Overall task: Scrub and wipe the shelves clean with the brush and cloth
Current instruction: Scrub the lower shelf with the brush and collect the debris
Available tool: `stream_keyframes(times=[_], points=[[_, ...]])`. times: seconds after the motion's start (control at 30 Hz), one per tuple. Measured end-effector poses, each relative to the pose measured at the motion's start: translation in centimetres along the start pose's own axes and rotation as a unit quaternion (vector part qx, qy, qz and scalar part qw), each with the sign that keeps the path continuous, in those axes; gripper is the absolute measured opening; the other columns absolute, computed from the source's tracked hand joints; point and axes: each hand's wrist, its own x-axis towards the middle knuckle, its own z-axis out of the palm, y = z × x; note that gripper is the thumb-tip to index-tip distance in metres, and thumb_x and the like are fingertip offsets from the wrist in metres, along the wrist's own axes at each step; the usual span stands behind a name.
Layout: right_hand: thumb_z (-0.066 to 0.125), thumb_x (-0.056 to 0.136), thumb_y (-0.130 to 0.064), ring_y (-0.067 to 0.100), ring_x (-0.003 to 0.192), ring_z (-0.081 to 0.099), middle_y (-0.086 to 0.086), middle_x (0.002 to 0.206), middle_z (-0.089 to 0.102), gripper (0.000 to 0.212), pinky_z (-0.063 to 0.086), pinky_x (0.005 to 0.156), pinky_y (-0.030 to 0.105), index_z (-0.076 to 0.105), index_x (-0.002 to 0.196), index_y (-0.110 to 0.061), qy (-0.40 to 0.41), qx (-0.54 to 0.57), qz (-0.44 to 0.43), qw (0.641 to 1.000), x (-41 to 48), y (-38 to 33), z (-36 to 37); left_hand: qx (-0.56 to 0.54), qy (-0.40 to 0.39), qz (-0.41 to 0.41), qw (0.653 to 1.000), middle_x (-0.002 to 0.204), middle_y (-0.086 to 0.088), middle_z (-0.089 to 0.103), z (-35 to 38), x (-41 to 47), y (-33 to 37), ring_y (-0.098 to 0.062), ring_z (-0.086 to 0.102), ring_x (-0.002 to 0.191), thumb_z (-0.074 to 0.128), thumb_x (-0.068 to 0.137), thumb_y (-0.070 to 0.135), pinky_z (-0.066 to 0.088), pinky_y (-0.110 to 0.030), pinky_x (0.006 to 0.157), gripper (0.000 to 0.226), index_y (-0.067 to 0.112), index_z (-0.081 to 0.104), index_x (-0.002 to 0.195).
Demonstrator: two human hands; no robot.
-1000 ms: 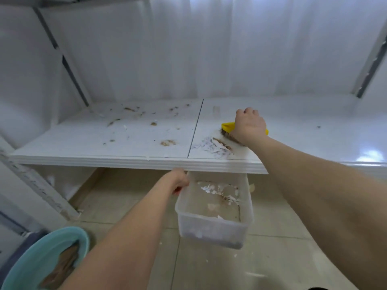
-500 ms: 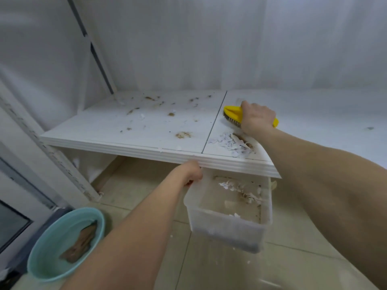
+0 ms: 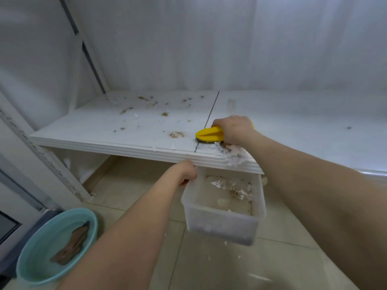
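My right hand (image 3: 234, 128) grips a yellow scrub brush (image 3: 208, 135) with its bristles down on the white shelf (image 3: 117, 130), at the seam between two boards. A heap of white scraps and brown dirt (image 3: 232, 153) lies at the shelf's front edge, just right of the brush. My left hand (image 3: 185, 171) holds the rim of a clear plastic bin (image 3: 222, 225) under that edge; scraps lie inside it. Brown spots dot the left board. A brown cloth (image 3: 71, 245) lies in a teal basin (image 3: 90, 218) on the floor, lower left.
A white curtain hangs behind the shelf. A slanted white frame post (image 3: 41, 151) runs down the left side. The floor below is beige tile with a few white scraps on it. The right board of the shelf (image 3: 314, 130) has one small dark speck.
My right hand has pulled the brush forward and left toward the shelf's front edge, pushing the scrap heap to the rim. The view has swung left. My left hand still holds the bin.
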Motion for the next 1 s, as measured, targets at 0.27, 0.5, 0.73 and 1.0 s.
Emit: stream_keyframes(times=[0.27,0.5,0.73,1.0], points=[[0.056,0.087,-0.02,0.032,0.111,0.055,0.006,0.118,0.059,0.034,0.038,0.075,0.035,0.055,0.121,-0.026,0.028,0.018,0.22,0.975,-2.3,4.9,-0.6,-0.002,0.022,0.003,1.0,0.057,-0.012,0.044,0.1,-0.9,0.1,-0.019,0.04,0.045,0.039,0.087,-0.003,0.032,-0.025,0.041,0.02,0.003,0.045,0.069],[0.054,0.089,-0.017,0.03,0.112,0.053,0.005,0.118,0.059,0.032,0.037,0.074,0.032,0.056,0.121,-0.024,0.005,-0.037,0.186,0.982,-2.5,2.3,0.2,0.019,0.013,0.004,1.0,0.053,-0.014,0.046,0.0,-1.1,0.1,-0.02,0.042,0.041,0.038,0.087,-0.006,0.032,-0.017,0.033,0.025,0.001,0.047,0.064],[0.057,0.085,-0.016,0.028,0.104,0.056,0.004,0.114,0.059,0.039,0.037,0.071,0.033,0.052,0.122,-0.028,-0.024,-0.013,0.114,0.993,-3.9,0.2,-0.9,0.08,-0.006,-0.006,0.997,0.045,-0.015,0.05,-0.2,-2.2,1.0,-0.022,0.045,0.044,0.039,0.088,-0.006,0.037,-0.028,0.043,0.028,-0.003,0.048,0.061],[0.064,0.082,-0.024,0.026,0.092,0.05,0.002,0.119,0.056,0.055,0.037,0.07,0.035,0.044,0.131,-0.038,-0.055,0.005,0.055,0.997,-5.6,-1.3,-1.3,0.097,-0.017,-0.015,0.995,0.05,-0.015,0.05,0.0,-2.5,1.1,-0.023,0.045,0.047,0.039,0.091,-0.004,0.037,-0.03,0.045,0.025,-0.002,0.05,0.069]])
